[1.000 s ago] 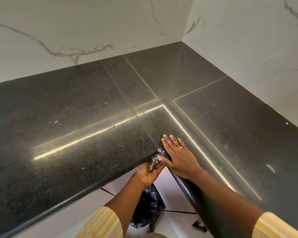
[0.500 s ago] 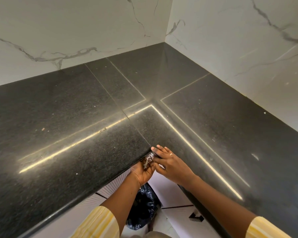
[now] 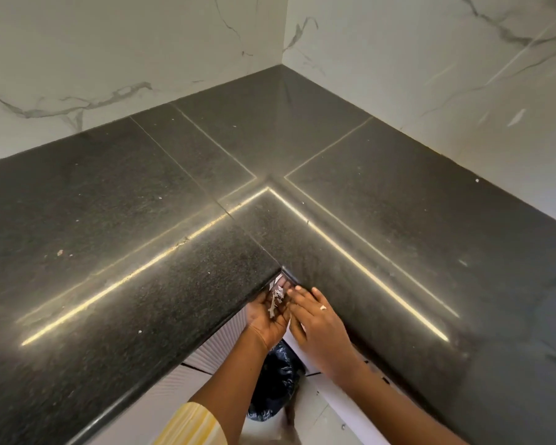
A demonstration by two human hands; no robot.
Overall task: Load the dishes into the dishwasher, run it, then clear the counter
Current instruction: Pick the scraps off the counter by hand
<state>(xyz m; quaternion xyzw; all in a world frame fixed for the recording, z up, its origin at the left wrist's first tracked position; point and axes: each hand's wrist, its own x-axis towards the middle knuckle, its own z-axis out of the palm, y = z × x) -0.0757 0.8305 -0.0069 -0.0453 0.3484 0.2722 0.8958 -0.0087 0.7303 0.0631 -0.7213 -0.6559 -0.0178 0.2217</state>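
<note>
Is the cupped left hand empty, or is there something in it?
Not empty: pale scraps lie in the left hand, cupped below the counter edge.

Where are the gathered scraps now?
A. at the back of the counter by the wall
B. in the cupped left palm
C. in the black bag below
B: the scraps lie in the left hand, cupped at the counter edge, with the right hand flat beside them.
</note>
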